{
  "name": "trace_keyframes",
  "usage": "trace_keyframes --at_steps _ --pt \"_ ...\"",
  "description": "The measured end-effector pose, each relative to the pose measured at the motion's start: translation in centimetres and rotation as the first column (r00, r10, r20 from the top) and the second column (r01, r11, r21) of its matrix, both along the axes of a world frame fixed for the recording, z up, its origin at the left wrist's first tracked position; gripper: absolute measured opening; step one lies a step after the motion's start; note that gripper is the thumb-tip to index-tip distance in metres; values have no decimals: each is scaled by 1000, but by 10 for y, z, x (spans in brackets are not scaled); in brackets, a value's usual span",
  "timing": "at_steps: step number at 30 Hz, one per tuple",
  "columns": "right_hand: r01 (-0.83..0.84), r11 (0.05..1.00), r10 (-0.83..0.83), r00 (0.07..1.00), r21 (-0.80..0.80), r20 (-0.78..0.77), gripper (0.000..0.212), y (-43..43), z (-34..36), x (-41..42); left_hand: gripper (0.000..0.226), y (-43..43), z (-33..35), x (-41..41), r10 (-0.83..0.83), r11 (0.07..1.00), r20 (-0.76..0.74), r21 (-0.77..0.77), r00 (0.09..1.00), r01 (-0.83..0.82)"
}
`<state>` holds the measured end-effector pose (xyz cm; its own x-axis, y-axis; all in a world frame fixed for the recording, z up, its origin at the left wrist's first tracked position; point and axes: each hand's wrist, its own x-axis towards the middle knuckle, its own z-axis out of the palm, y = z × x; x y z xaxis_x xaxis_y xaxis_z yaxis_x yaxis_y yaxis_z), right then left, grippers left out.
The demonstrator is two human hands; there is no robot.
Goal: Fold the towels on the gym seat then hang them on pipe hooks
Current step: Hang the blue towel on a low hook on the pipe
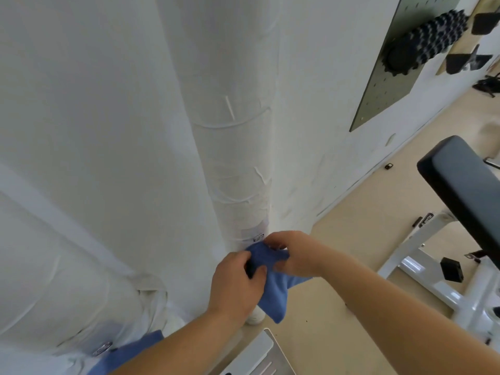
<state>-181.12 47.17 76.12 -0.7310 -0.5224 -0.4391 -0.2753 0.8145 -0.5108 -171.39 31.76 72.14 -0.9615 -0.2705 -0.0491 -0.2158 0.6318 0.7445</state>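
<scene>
As left hand point(238, 285) grips, towel point(273, 295) hangs lengthwise

This is a gym. At 3 o'clock a dark padded seat point(465, 190) sits on a white-painted steel frame point(422, 269) that stands on a pale beige floor point(338, 334). At 1 o'clock a black knobbed foam roller point(424, 41) hangs on a dark perforated pegboard point(384, 98) fixed to the white wall, with more dark equipment point(487, 86) on the floor at 2 o'clock and a thick white wrapped pipe point(232, 158) rising at 12 o'clock.
</scene>
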Motion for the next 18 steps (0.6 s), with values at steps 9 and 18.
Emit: trace_keyframes --at_steps 9,18 --pt "41 996 -63 951 -80 -304 37 -5 -45 12 10 0 -12 -13 -32 982 35 -183 999 38" --pt "88 976 -146 943 -197 -300 38 -2 -52 33 15 -6 -14 -7 -79 987 52 -136 996 85"
